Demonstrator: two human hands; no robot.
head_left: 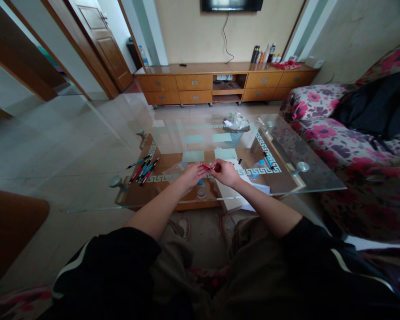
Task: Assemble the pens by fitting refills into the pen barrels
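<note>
Over the glass table (173, 195), my left hand (193, 174) and my right hand (226, 172) meet near the middle. A slim red pen (205, 166) spans the gap between them. My left fingers hold one end, and the thumb and fingertips of my right hand pinch the other; that end is partly hidden. To the left lies a loose pile of pens (146, 170) in red, blue and black. More dark pens (268, 161) rest near the table's right side. A small black piece (240, 162) is just beyond my right hand.
Under the glass are a water bottle (201, 190), another bottle (260, 165) and a white box (231, 202) with papers. A filled waste basket (235, 133) stands at the far side. A flowered sofa (315, 129) borders the right, and a wooden TV cabinet (195, 84) the back.
</note>
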